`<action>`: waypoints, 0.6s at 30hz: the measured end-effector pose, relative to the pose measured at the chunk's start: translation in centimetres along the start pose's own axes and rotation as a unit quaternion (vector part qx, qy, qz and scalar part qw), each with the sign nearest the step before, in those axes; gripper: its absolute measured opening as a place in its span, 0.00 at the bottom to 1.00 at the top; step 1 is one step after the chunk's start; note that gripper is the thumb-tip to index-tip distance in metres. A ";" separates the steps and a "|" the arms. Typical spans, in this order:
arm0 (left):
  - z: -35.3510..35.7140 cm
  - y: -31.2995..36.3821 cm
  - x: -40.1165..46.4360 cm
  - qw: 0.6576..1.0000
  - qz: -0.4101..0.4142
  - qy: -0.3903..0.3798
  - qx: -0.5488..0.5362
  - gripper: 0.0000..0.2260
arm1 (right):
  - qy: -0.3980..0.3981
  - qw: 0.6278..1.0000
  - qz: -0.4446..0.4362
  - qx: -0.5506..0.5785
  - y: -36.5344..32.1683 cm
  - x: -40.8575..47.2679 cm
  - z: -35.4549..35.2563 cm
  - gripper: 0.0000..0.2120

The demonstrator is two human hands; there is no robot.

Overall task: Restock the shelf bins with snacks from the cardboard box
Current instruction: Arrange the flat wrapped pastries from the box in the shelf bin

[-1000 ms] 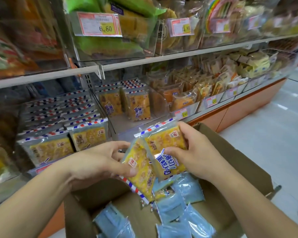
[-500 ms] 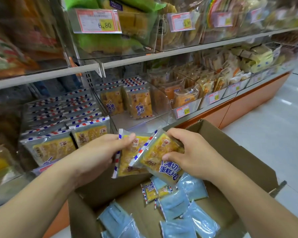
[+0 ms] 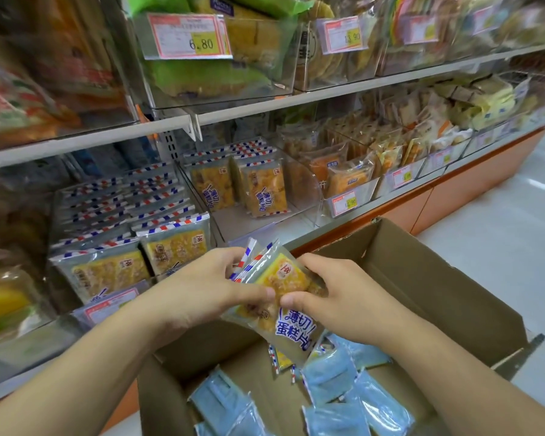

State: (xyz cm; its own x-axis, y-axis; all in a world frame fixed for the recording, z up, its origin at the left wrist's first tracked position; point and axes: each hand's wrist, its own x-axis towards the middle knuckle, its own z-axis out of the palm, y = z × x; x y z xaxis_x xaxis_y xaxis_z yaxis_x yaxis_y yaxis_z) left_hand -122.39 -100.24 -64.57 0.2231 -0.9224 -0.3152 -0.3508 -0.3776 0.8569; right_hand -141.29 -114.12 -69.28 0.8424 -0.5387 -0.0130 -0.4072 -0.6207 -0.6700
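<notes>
Both hands on the yellow snack packs [image 3: 283,278], held above the open cardboard box [image 3: 422,278]. Left hand [image 3: 202,287] fingers curled round the packs' striped top ends; right hand [image 3: 337,297] thumb and fingers pinch the front pack mid-body. Packs' long axis runs up-left to down-right. Target looks like the half-empty bin [image 3: 302,196], up and ahead of the fingers, slightly right; right hand nearer. Full bin [image 3: 132,234] lies up-left.

Yellow snack packets [image 3: 280,287] (red-blue striped edges), brown cardboard box [image 3: 422,278].
</notes>
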 end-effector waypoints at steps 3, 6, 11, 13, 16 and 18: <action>0.5 0.2 -0.2 0.998 0.026 0.009 0.055 0.19 | 0.051 0.998 0.000 0.046 -0.2 0.3 0.6 0.10; 0.4 0.7 0.5 0.984 0.052 0.095 0.145 0.18 | 0.067 0.991 0.018 0.117 -0.3 1.2 0.9 0.09; -3.8 4.0 4.3 0.952 0.102 0.216 0.192 0.15 | 0.184 0.970 0.005 0.159 0.3 3.9 -1.4 0.35; -5.7 5.4 6.4 0.931 0.117 0.258 0.231 0.15 | 0.211 0.967 0.012 0.139 1.0 5.1 -2.4 0.33; -7.7 5.9 9.7 0.902 0.108 0.286 0.304 0.16 | 0.215 0.972 0.025 0.092 2.3 6.9 -2.9 0.30; -8.6 5.6 11.7 0.884 0.096 0.281 0.360 0.22 | 0.211 0.975 0.026 0.068 3.1 8.4 -3.2 0.29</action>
State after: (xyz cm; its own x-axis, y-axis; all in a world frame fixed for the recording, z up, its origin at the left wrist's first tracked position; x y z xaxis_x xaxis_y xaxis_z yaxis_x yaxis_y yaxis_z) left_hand -113.93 -112.45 -60.00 0.4422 -0.8660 0.2334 -0.8746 -0.3585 0.3265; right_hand -136.64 -122.37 -69.07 0.5899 -0.7717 0.2377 -0.3706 -0.5203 -0.7694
